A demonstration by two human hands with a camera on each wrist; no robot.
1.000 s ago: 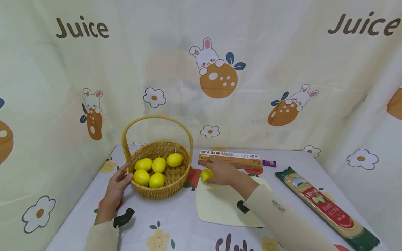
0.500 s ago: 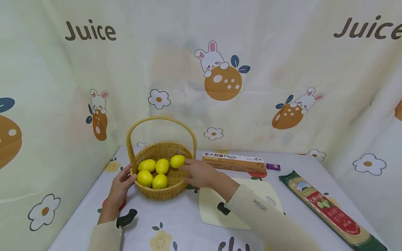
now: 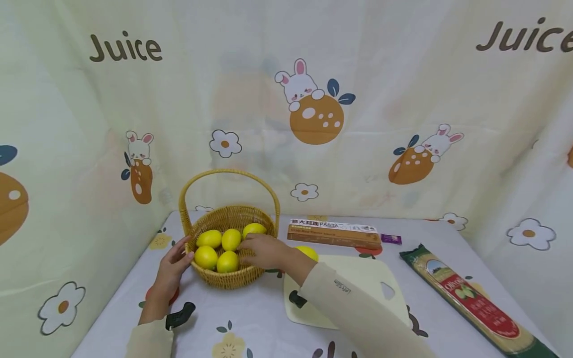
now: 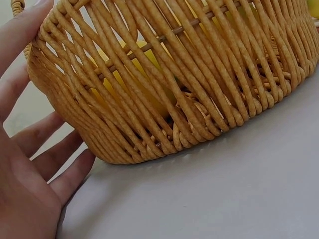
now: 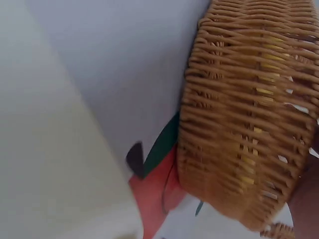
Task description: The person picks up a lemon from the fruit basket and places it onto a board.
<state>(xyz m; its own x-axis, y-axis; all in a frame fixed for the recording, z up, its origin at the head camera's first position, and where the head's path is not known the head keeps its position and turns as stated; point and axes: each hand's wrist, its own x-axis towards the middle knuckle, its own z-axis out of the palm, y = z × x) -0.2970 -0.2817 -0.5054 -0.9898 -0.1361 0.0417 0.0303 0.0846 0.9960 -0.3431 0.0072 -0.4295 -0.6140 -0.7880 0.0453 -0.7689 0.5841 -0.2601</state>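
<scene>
In the head view my left hand (image 3: pixel 169 273) rests against the left side of the wicker basket (image 3: pixel 228 281), its extended fingers touching the outer wall and rim. The left wrist view shows those fingers (image 4: pixel 37 134) spread along the weave (image 4: pixel 164 114). Several yellow lemons (image 3: pixel 209 239) lie in the basket. My right hand (image 3: pixel 268 251) reaches over the right rim, fingers loosely bent beside the lemons; its fingertips are partly hidden, and no lemon is seen in its grasp. Another lemon (image 3: pixel 308 252) sits at the cutting board's (image 3: pixel 358 278) upper left corner, behind the right forearm.
Behind the board lies a pasta box (image 3: pixel 333 234), with a small purple packet (image 3: pixel 391 239) at its right end. A long green and red pasta bag (image 3: pixel 474 303) lies slanted at the right. Patterned curtains (image 3: pixel 250 109) stand behind and beside the table.
My right hand has moved left from the lemon at the board's corner, over the basket's right rim and in among the lemons. My left hand has stayed at the basket.
</scene>
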